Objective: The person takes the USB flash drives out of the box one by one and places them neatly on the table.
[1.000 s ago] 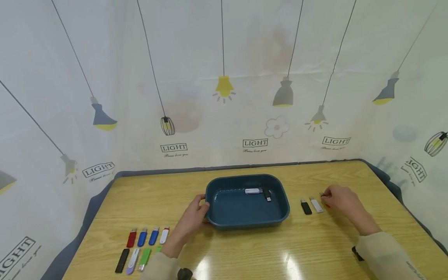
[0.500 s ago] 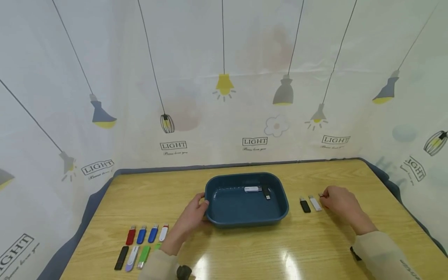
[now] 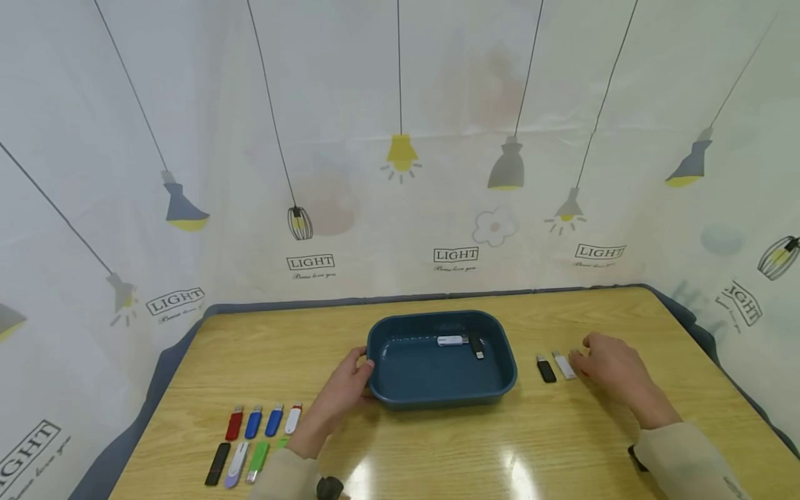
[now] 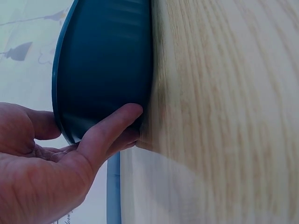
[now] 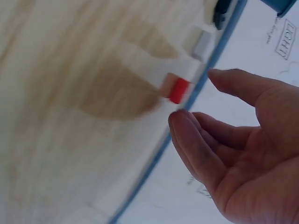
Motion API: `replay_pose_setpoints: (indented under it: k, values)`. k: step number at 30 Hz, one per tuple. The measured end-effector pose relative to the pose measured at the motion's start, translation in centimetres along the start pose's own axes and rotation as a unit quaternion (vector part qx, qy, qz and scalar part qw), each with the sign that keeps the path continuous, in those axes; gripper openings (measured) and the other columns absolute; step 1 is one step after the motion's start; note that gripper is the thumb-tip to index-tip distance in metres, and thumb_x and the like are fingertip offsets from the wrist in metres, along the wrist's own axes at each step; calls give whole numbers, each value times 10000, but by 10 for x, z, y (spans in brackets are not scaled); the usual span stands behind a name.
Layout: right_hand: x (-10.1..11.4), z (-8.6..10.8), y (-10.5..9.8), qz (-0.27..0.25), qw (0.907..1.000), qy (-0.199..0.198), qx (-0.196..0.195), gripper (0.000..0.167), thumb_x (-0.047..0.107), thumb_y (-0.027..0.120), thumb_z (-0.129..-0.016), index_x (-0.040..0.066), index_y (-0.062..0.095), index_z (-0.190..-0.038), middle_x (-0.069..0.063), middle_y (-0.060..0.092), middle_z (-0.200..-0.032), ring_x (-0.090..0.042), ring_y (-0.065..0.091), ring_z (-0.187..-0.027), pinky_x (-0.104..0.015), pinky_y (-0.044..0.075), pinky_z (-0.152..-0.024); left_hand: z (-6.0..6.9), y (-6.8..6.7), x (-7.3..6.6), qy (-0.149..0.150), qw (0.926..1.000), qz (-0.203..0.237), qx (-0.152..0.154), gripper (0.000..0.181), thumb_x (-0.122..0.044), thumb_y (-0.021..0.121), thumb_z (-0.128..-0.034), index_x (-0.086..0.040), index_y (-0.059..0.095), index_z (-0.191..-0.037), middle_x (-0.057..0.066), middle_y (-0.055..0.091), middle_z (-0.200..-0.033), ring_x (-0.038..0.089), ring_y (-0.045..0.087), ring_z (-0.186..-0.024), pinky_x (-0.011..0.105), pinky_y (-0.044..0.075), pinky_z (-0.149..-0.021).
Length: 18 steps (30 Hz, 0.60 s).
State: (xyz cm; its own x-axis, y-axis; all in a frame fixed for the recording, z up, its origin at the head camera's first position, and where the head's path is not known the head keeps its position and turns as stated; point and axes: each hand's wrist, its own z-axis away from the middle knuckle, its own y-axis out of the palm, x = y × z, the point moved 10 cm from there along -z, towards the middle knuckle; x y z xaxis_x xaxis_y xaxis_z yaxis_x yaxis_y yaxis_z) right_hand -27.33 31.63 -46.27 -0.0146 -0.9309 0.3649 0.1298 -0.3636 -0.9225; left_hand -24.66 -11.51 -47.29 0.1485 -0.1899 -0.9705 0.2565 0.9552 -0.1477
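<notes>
A dark blue plastic basin (image 3: 419, 378) stands at the middle of the table. My left hand (image 3: 344, 382) grips its left end, the thumb at the rim and the fingers under the outer wall (image 4: 105, 70). Inside the basin lie a white USB stick (image 3: 450, 341) and a black USB stick (image 3: 476, 346). To the right, my right hand (image 3: 611, 364) hovers low over the table. The right wrist view shows its thumb and fingers apart, holding nothing, beside a blurred red USB stick (image 5: 180, 90). That stick is mostly hidden by the hand in the head view.
A black USB stick (image 3: 546, 369) and a white one (image 3: 564, 366) lie between basin and right hand. At the front left, two rows of USB sticks include a red one (image 3: 234, 423) and a green one (image 3: 257, 462); the left arm partly covers them. A printed curtain borders the table.
My right hand has loosened its fingers from the red USB stick and lifted slightly off it. The left hand stays on the basin, which has not moved.
</notes>
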Motion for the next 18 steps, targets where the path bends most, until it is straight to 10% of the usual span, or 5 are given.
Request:
replay_pose_setpoints:
  k: [7, 18]
  values:
    - [41, 6, -27, 319, 9962, -387, -714, 445, 190, 668, -989, -189, 605, -1214, -350, 642, -1116, -368, 655, -832, -540, 549, -720, 0, 0, 0, -43, 10000, -49, -28, 475, -112, 353, -1129, 108, 274, -1542, 428, 494, -1386, 475, 624, -1189, 527, 596, -848]
    - [155, 12, -39, 160, 9743, -1556, -1622, 205, 127, 694, -978, -44, 725, -1087, -164, 689, -954, -298, 682, -835, -458, 574, -675, 0, 1, -1, 12, 10000, 18, 28, 466, -99, 346, -1126, 113, 276, -1535, 429, 501, -1372, 478, 626, -1183, 517, 603, -831]
